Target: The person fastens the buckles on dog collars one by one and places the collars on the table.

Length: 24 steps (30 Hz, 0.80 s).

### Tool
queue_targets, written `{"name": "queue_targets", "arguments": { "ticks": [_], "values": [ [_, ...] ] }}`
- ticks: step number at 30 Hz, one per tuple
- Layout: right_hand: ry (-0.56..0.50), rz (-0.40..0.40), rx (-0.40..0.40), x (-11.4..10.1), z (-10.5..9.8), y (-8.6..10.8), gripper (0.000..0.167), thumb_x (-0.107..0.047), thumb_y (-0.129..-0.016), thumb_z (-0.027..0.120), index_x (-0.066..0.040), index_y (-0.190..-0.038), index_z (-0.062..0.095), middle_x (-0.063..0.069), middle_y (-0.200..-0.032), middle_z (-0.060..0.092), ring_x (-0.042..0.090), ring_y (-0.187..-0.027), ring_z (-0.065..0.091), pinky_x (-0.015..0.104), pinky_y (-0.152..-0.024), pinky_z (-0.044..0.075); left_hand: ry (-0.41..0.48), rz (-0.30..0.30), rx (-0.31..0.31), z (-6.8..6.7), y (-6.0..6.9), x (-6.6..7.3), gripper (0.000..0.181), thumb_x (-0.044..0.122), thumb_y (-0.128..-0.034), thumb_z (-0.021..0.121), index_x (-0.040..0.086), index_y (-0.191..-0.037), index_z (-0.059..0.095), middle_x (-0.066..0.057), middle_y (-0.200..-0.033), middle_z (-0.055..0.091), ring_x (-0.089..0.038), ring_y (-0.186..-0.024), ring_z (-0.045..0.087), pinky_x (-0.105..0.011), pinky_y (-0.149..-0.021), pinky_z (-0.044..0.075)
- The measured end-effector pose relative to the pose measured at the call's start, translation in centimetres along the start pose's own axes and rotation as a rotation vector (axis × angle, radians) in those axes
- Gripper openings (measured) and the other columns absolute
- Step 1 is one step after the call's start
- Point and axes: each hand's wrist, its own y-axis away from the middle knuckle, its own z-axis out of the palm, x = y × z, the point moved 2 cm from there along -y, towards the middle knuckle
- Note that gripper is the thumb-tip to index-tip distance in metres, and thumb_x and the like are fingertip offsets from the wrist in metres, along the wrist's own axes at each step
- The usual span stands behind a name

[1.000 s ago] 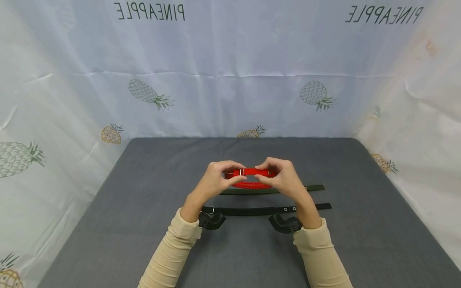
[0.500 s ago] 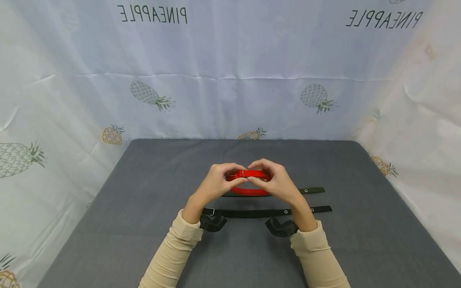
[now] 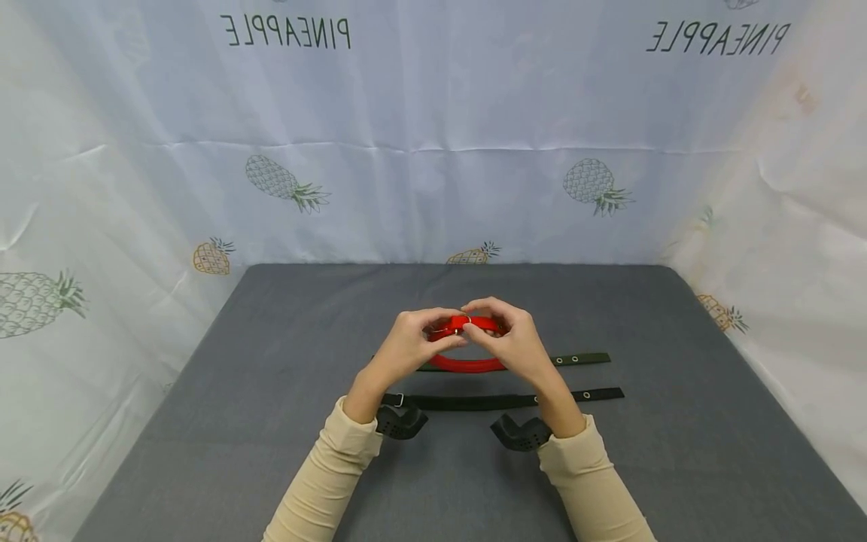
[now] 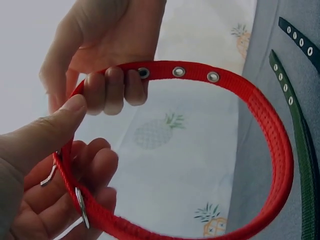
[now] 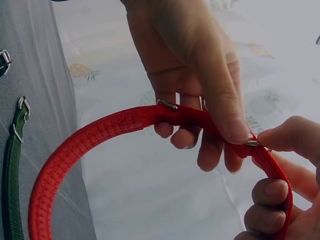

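A red collar (image 3: 467, 366) with a padded inner side is bent into a loop above the table. My left hand (image 3: 408, 340) pinches its buckle end between thumb and fingers. In the left wrist view a metal D-ring (image 4: 81, 207) sits on that part of the strap. My right hand (image 3: 509, 337) grips the strap end, where eyelets (image 4: 178, 71) run along the band. The right thumb and fingers meet the left hand's at the metal buckle (image 5: 253, 143). Fingers partly hide the buckle, so how far the strap passes through it cannot be told.
A dark green collar (image 3: 584, 359) lies flat on the grey table (image 3: 305, 467), behind and below the hands. Nearer lies a black collar (image 3: 467, 403), partly hidden by the right wrist. Dark wrist cameras (image 3: 401, 423) hang under both wrists. A pineapple-print curtain (image 3: 433, 196) encloses the table.
My right hand has shifted left to my left hand, and the red strap showing between them has grown shorter. The left hand has barely moved. The other collars lie still.
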Motion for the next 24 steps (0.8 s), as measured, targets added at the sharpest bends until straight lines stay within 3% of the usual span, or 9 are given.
{"name": "queue_targets", "arguments": {
  "ticks": [4, 8, 17, 24],
  "values": [
    [-0.015, 0.005, -0.012, 0.04, -0.19, 0.00, 0.023, -0.005, -0.089, 0.066, -0.001, -0.112, 0.067, 0.021, -0.083, 0.068, 0.002, -0.048, 0.037, 0.020, -0.048, 0.036, -0.008, -0.008, -0.014, -0.08, 0.01, -0.22, 0.036, 0.015, -0.0837, 0.074, 0.004, -0.117, 0.067, -0.011, -0.105, 0.073, -0.020, -0.084, 0.069, -0.031, -0.079, 0.059],
    [-0.033, 0.014, -0.016, 0.04, -0.24, -0.05, 0.023, -0.004, -0.090, 0.065, 0.001, -0.112, 0.067, 0.025, -0.087, 0.067, 0.002, -0.048, 0.036, 0.019, -0.048, 0.035, -0.020, 0.002, -0.007, -0.17, -0.02, -0.43, 0.035, 0.016, -0.0847, 0.073, 0.004, -0.117, 0.067, -0.011, -0.107, 0.071, -0.020, -0.090, 0.070, -0.030, -0.084, 0.058],
    [-0.038, 0.032, -0.009, -0.04, -0.38, -0.10, 0.020, -0.004, -0.090, 0.065, 0.001, -0.109, 0.067, 0.024, -0.090, 0.068, 0.002, -0.050, 0.038, 0.020, -0.049, 0.037, -0.028, 0.064, 0.050, -0.46, -0.07, -0.61, 0.034, 0.016, -0.0811, 0.076, 0.005, -0.112, 0.070, -0.008, -0.103, 0.070, -0.019, -0.091, 0.069, -0.030, -0.086, 0.058],
    [-0.037, 0.034, -0.015, 0.03, -0.44, -0.11, 0.018, -0.005, -0.091, 0.063, 0.000, -0.108, 0.066, 0.023, -0.088, 0.067, 0.003, -0.048, 0.036, 0.020, -0.049, 0.035, -0.048, 0.095, 0.105, -0.73, -0.12, -0.47, 0.036, 0.014, -0.0784, 0.079, 0.004, -0.112, 0.071, -0.010, -0.100, 0.073, -0.020, -0.090, 0.069, -0.037, -0.083, 0.058]
  ]
}}
